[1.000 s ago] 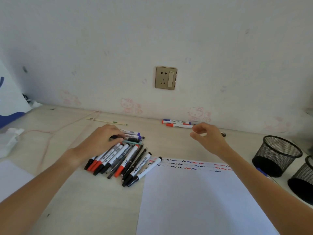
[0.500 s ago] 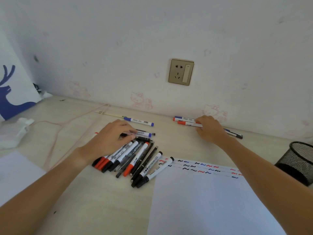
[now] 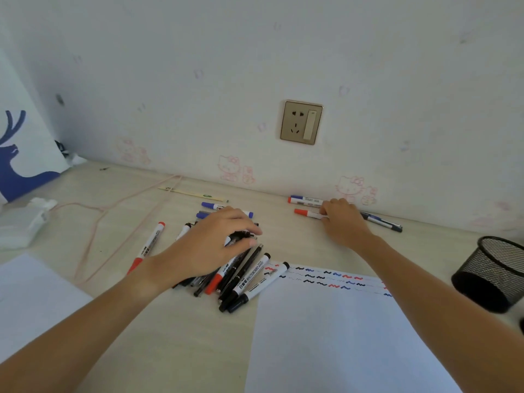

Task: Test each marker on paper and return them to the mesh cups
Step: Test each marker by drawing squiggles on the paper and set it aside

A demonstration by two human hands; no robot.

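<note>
Stray marker [image 3: 148, 246]: lies alone on the table [image 3: 283, 242], left of the heap, red ends showing.
Heap of markers [image 3: 241, 275]: black, red and blue ones bunched just left of the paper, so each is within easy reach for testing.
My left hand [image 3: 211, 246]: spread over the heap, fingers curled onto a black marker; a narrow grip, I judge, steadying the pile.
Paper [image 3: 340, 336]: rows of black, red and blue squiggles along its far edge, so several markers look tested.
My right hand [image 3: 341, 218]: near the wall, fingers closed on a red-capped marker [image 3: 307, 213]; a blue-capped one [image 3: 304, 200] lies just beyond.
Mesh cup [image 3: 493, 272]: far right; I cannot tell what it holds.
</note>
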